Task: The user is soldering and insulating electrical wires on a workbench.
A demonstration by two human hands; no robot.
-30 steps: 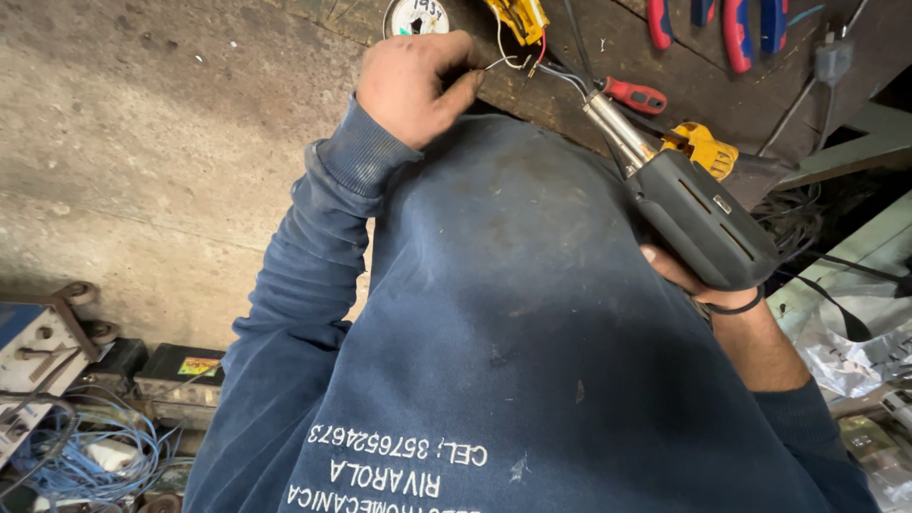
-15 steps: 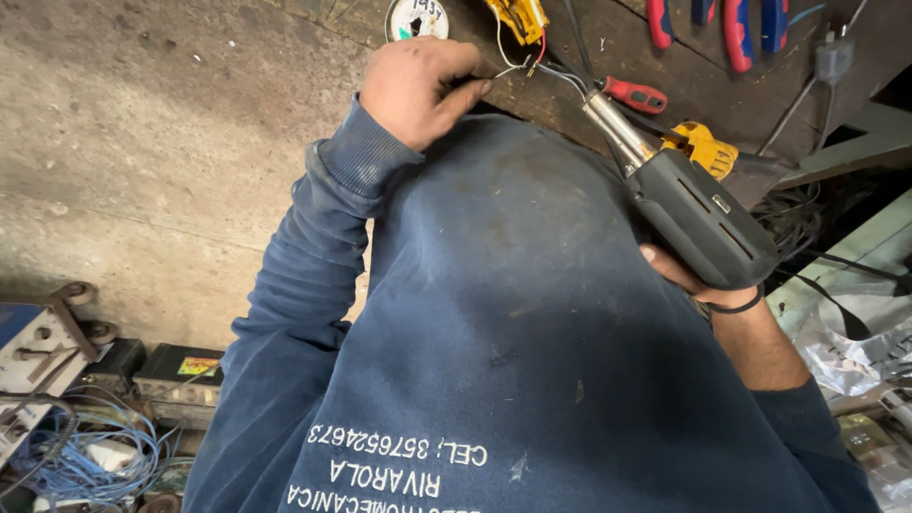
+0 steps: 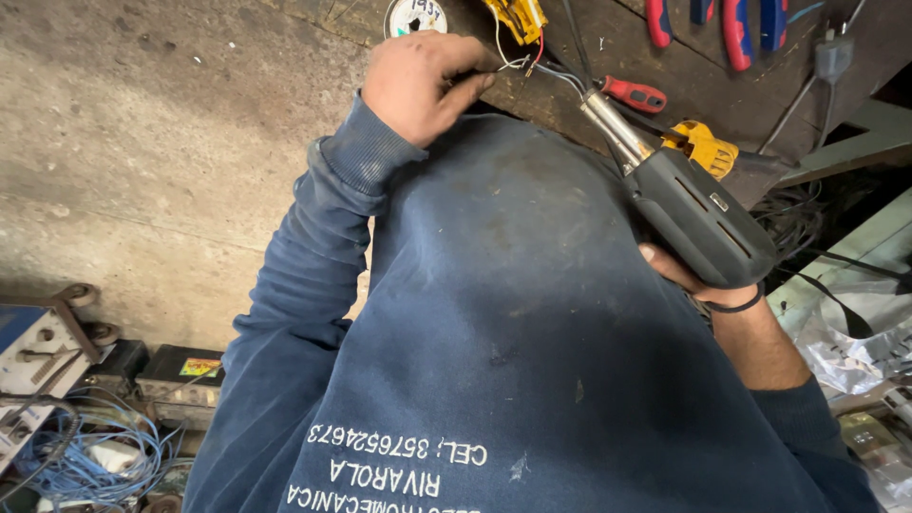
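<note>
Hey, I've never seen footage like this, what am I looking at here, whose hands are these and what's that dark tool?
This is one picture from a camera worn on a person's head, looking down over their blue sweatshirt at their own two bare hands; no machine is involved. The left hand pinches some thin wires at the edge of a dark, worn workbench. The right hand grips a dark soldering gun, its metal tip aimed at those wires. On the bench lie a red-handled screwdriver, a yellow part and pliers with red and blue handles. Lower left, on the concrete floor, are blue cable coils and some boxes.
</note>
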